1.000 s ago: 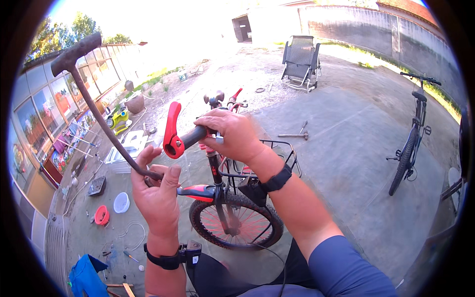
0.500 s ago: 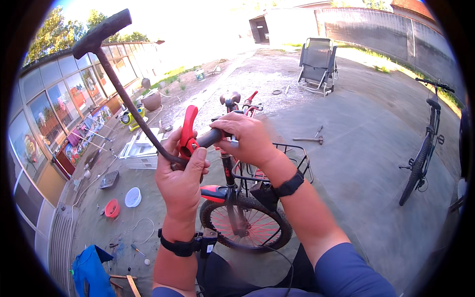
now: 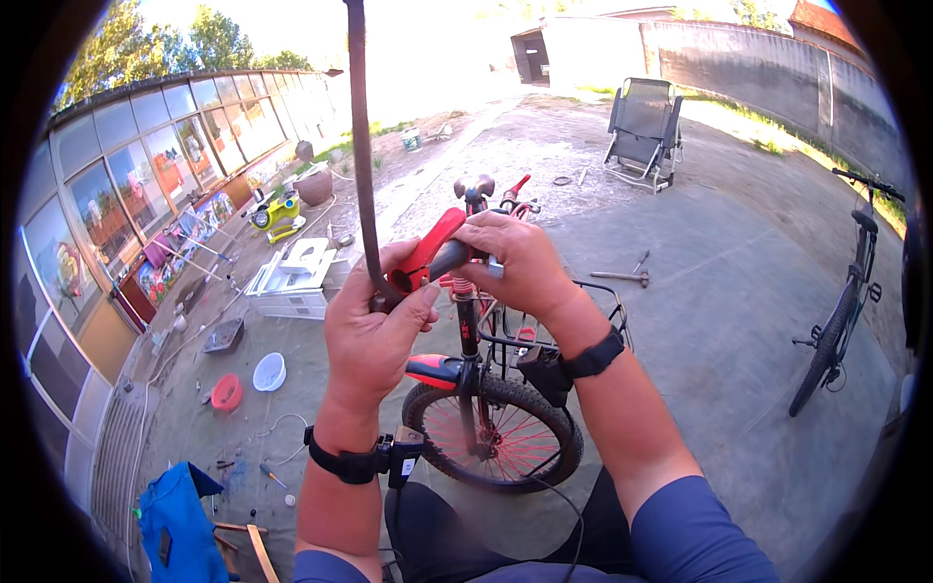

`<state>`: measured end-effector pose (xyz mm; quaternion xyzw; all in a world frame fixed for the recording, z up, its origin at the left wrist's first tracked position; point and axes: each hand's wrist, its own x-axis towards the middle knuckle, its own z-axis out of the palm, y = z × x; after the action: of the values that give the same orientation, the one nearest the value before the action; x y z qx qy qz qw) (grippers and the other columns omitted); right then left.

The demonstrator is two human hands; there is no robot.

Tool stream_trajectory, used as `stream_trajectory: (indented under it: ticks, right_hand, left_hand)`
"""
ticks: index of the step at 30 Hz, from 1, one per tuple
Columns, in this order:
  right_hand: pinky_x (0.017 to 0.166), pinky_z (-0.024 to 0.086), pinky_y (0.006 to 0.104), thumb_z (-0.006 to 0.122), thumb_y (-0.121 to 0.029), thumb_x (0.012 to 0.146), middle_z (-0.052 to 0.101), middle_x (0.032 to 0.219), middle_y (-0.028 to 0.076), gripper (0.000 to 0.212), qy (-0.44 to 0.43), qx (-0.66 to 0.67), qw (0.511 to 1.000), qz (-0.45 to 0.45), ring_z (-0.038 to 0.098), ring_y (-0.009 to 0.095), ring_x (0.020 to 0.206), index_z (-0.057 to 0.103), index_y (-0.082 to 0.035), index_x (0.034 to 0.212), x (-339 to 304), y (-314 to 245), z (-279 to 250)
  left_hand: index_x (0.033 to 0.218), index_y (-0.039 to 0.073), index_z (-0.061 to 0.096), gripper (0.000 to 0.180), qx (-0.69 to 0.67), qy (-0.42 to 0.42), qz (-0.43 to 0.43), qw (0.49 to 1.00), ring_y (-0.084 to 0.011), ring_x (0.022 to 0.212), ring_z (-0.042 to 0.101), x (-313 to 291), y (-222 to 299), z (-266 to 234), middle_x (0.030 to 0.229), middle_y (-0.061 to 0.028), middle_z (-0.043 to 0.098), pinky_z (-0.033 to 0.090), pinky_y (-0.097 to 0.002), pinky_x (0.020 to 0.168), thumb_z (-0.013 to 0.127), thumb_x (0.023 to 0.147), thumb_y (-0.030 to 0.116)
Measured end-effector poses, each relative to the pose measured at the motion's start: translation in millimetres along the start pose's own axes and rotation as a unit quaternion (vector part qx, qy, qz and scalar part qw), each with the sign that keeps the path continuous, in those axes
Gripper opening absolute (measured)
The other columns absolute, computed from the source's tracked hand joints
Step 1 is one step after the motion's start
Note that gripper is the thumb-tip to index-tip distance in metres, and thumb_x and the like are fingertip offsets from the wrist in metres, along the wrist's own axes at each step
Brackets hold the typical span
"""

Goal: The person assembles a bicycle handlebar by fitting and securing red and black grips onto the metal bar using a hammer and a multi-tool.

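Note:
My left hand (image 3: 367,335) is closed round the lower, curved end of a long dark rod (image 3: 362,136) and the base of a red bar end (image 3: 432,245). The rod rises steeply, and its upper end runs out of view. Beside the red piece is a dark grey handlebar grip (image 3: 450,259), with my right hand (image 3: 525,262) wrapped over its right part. My fingers hide how the red piece, rod and grip meet. Below both hands stands a bicycle with a black-tyred front wheel (image 3: 491,432), red spokes and a red-and-black mudguard (image 3: 434,369).
A wire basket (image 3: 607,316) is on the bicycle. A hammer (image 3: 622,277) lies on the ground beyond it. A folding chair (image 3: 643,131) stands further back, with another bicycle (image 3: 841,291) at right. Basins (image 3: 269,372), white parts (image 3: 294,282) and blue cloth (image 3: 180,515) are at left.
The rod has swung from leaning left to nearly upright, taking its thick crosswise head out of view. The red bar end has tipped to the right. Both hands keep their hold.

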<state>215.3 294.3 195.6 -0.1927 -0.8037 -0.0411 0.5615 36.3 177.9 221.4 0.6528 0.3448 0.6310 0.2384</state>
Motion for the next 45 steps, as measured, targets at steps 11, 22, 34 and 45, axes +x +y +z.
stream_trajectory:
  ticks: [11, 22, 34, 45]
  right_hand:
    - [0.078, 0.056, 0.0369, 0.081, -0.020, 0.075, 0.071, 0.105, 0.007, 0.040, 0.009, -0.019, 1.000, -0.011, 0.070, 0.028, 0.090, 0.071, -0.013, 0.113, -0.4, 2.1, 0.0]
    - [0.081, 0.056, 0.0367, 0.081, -0.021, 0.074, 0.071, 0.106, 0.009, 0.040, -0.003, -0.005, 1.000, 0.004, 0.070, 0.028, 0.094, 0.071, -0.013, 0.112, 2.3, -3.7, 0.3]
    - [0.082, 0.056, 0.0366, 0.081, -0.020, 0.075, 0.071, 0.106, 0.008, 0.041, -0.015, 0.006, 1.000, 0.017, 0.070, 0.028, 0.094, 0.071, -0.014, 0.114, -1.7, 1.3, -0.2]
    - [0.079, 0.056, 0.0353, 0.083, -0.019, 0.075, 0.070, 0.103, 0.008, 0.040, -0.029, 0.005, 0.999, 0.035, 0.069, 0.027, 0.091, 0.071, -0.012, 0.113, -1.9, -2.0, -3.7]
  left_hand:
    - [0.138, 0.000, 0.052, 0.044, 0.004, 0.025, 0.017, 1.000, -0.0068, 0.071, 0.062, -13.9, -3.4, -1.6, 0.102, -0.0070, 0.066, 0.053, -0.0217, 0.062, 0.065, 0.096, 0.005]
    - [0.105, 0.002, 0.052, 0.027, 0.014, 0.064, -0.051, 0.997, -0.0119, 0.066, 0.050, -160.7, -51.1, -31.9, 0.081, -0.0050, 0.051, 0.045, -0.0270, 0.062, 0.037, 0.109, 0.024]
    - [0.094, 0.003, 0.051, 0.031, 0.061, 0.033, -0.100, 0.993, -0.0105, 0.068, 0.048, -190.0, -60.1, -25.5, 0.083, -0.0055, 0.051, 0.041, -0.0251, 0.062, 0.037, 0.108, 0.027]
    - [0.091, 0.003, 0.048, 0.031, 0.024, 0.046, -0.035, 0.998, -0.0113, 0.066, 0.045, -180.1, -60.7, -17.4, 0.080, -0.0053, 0.047, 0.040, -0.0251, 0.061, 0.038, 0.109, 0.026]
